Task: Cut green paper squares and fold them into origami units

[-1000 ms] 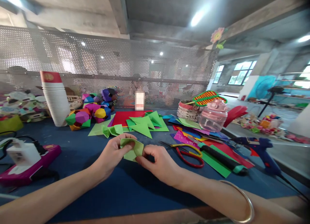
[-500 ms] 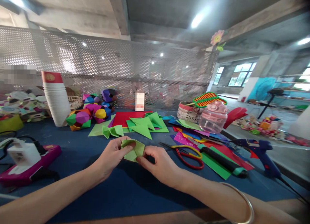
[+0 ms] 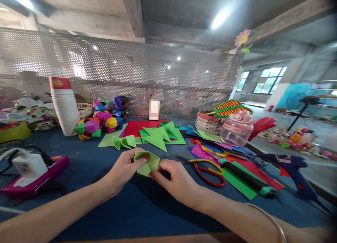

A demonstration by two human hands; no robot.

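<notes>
— What are the two hands doing?

— Both pinch one folded light-green paper piece (image 3: pixel 146 164) just above the dark blue tabletop (image 3: pixel 137 208). The left hand (image 3: pixel 123 169) is closed on its 9 o'clock edge, thumb on top. The right hand (image 3: pixel 177 180) is closed on its 3 o'clock corner, fingers curled under.

— Where does the paper sit in the scene?

— Near the middle of the tabletop, straight ahead of the person. At its 12 o'clock lie several folded green paper triangles (image 3: pixel 158 136) on a red paper sheet (image 3: pixel 134 127).

— And to the sides?

— At 3 o'clock from the right hand, near it but apart, lie red-and-yellow-handled scissors (image 3: pixel 207 169). Beyond them, a black-handled tool (image 3: pixel 247 180) rests on a green paper strip (image 3: pixel 237 178), with a spread of mixed coloured paper sheets (image 3: pixel 210 148) behind. At 2 o'clock stands a clear pink plastic jar (image 3: pixel 237 129), and a blue glue gun (image 3: pixel 296 169) lies far out at 3 o'clock.

— The left side?

— At 9 o'clock, well apart, a magenta glue gun (image 3: pixel 37 180) lies beside a white plug block (image 3: pixel 28 164). At 10 o'clock a tall stack of white paper cups (image 3: pixel 64 108) stands, with multicoloured folded paper balls (image 3: pixel 101 122) just beside it.
</notes>
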